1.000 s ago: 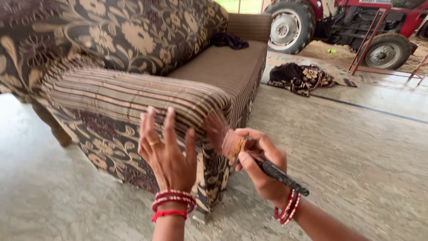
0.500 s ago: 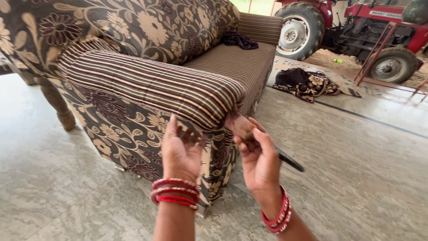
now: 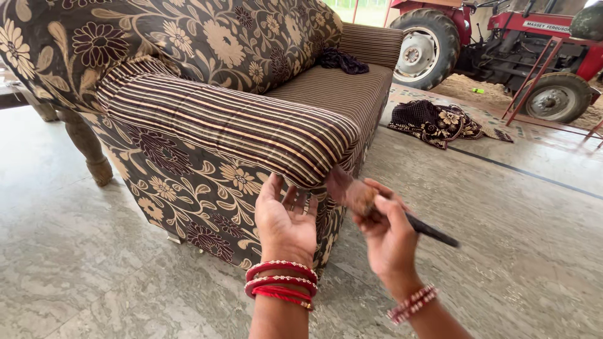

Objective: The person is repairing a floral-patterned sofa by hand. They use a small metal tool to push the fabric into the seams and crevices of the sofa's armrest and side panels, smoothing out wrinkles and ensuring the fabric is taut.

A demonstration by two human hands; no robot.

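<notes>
2 hands work at the front corner of the sofa armrest point(image 3: 226, 122) in the lower middle of the frame. In the right hand point(image 3: 389, 235), the fingers are closed around a brush point(image 3: 377, 207), whose long axis runs diagonally: the black handle points toward the lower right, and the brownish, blurred bristle end points to the upper left, touching the lower edge of the striped armrest cushion. Beside it, the left hand point(image 3: 286, 220) is open, fingers spread and raised just under the same edge; I cannot tell if they touch the fabric. Brown and cream stripes cover the armrest, with floral fabric below. On the floor at right centre lies a patterned cloth point(image 3: 440, 122), and a red tractor point(image 3: 502, 44) stands in the upper right.
</notes>
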